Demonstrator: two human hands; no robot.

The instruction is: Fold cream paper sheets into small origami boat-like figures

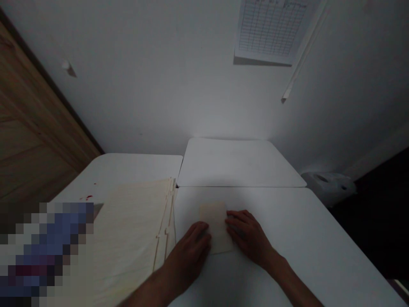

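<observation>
A small cream rectangular piece (217, 226), cloth or paper, lies flat on the white table (271, 221) between my hands. My left hand (193, 249) rests along its left edge, fingers bent and fingertips touching that side. From the right, my right hand (247, 232) has its fingers stretched towards the opposite edge, the tips at or just over it. I see no pinch in either hand; the thumbs are mostly hidden. A large stack of cream fabric-like sheets (134, 230) lies left of my left hand, its right edges slightly uneven.
At the back, a separate white panel (238, 164) meets the wall (153, 85). A printed chart (271, 30) and a white strip (303, 55) hang there. Wooden boards (38, 123) stand left. A plastic-wrapped white bundle (330, 185) sits beyond the right edge. The lower left is pixelated.
</observation>
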